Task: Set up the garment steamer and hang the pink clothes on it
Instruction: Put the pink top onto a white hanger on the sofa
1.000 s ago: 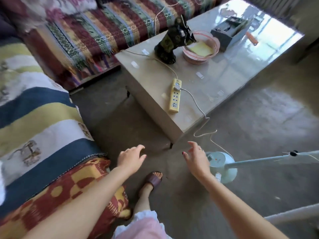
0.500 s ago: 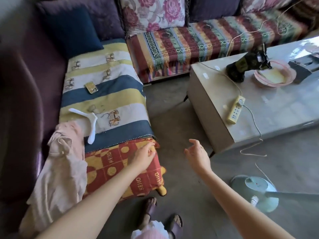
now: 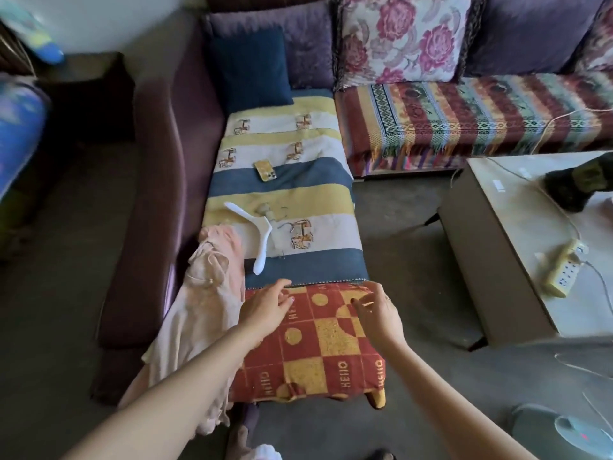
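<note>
Over the near end of the sofa seat, both bare hands hover above a red-and-yellow checked cover point(image 3: 318, 343), holding nothing. The left hand point(image 3: 267, 305) has its fingers relaxed and loosely spread, its grip empty, just beside the pink clothes point(image 3: 202, 303), which lie heaped along the seat's left edge and spill down toward the floor. The right hand point(image 3: 376, 308) is likewise slack-fingered and grips nothing. Beyond the hands, a white hanger point(image 3: 257, 232) lies on the striped blanket point(image 3: 288, 180), its lower end close to the clothes, and a phone point(image 3: 264, 170) in a yellow case rests farther back on the same blanket. To the right, the counter point(image 3: 491, 277) carries a yellow power strip point(image 3: 564, 272) with a white cord plugged in. The garment steamer's round base point(image 3: 570, 433) shows on the floor at the lower right corner, well apart from the clothes.
</note>
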